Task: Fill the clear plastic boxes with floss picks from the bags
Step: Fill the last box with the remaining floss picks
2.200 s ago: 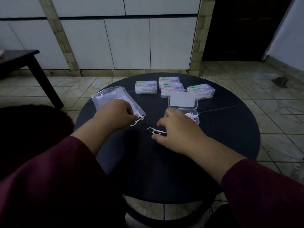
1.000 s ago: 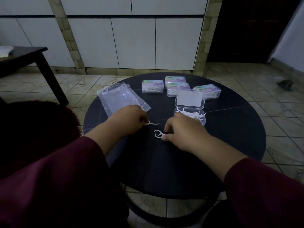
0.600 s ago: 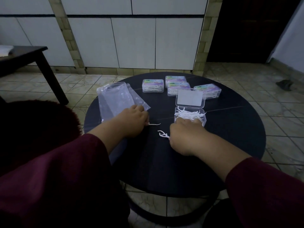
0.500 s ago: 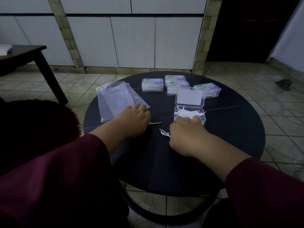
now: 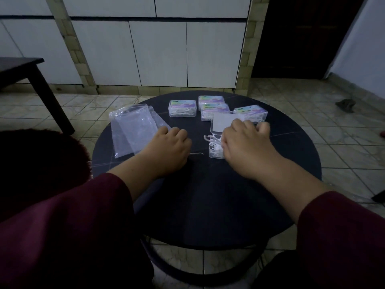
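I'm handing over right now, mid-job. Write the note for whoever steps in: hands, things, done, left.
Left hand: fingers curled on the table beside the bags; a floss pick pokes out at its fingertips.
Right hand: over the open box, putting picks in; grip hidden.
Done: four closed boxes at the far side hold picks.
Left: finish the open box, shut its lid.

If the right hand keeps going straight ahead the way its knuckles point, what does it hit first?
Probably the open box's raised lid, just beyond the right hand; behind it sits a closed box. Depth is uncertain.
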